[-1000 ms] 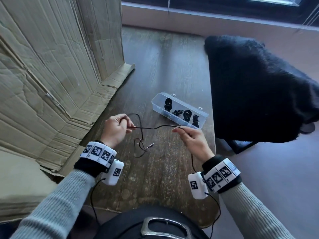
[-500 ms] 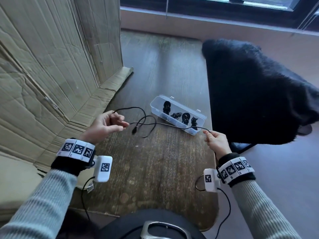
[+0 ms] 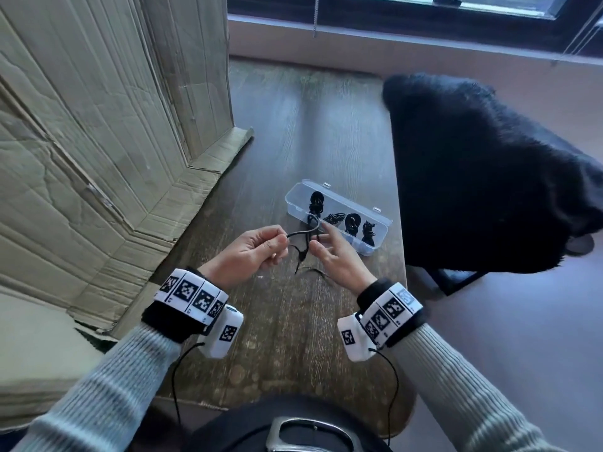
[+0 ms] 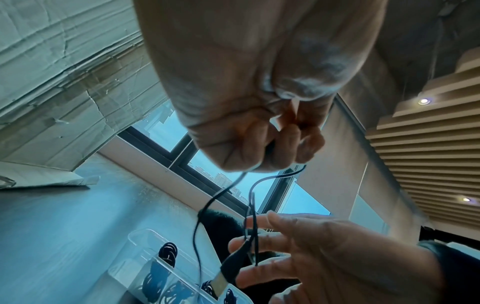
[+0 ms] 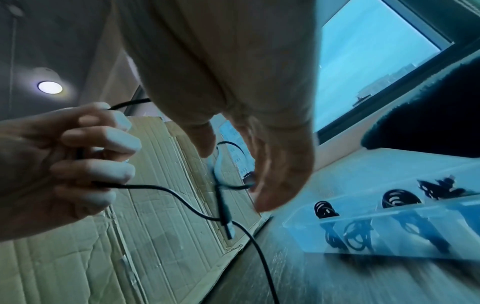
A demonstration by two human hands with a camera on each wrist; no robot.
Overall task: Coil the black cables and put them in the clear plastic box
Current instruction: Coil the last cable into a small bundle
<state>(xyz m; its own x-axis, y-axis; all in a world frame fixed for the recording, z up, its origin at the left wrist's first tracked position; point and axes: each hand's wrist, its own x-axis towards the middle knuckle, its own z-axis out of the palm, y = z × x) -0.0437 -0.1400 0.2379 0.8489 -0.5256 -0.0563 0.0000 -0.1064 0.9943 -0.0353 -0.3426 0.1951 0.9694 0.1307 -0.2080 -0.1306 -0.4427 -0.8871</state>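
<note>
Black cable [image 3: 301, 232] spanned our hands ahead of the clear plastic box [image 3: 378, 238]: left hand [image 3: 253, 252] pinched one end, right hand [image 3: 332, 256], nearer the box, looped it over relaxed fingers.

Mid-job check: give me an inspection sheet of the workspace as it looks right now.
Surface: dark wooden table, worn near the front edge.
Job's things: clear plastic box open, several coiled cables inside; one loose black cable held above the table.
Clutter: nothing seen.
Hands: left hand pinches the cable; right hand, fingers loosely extended, has cable looped over them.
Cables: thin wires hang from the wrist cameras.
Surroundings: flattened cardboard at left, black furry chair cover at right, window behind.
</note>
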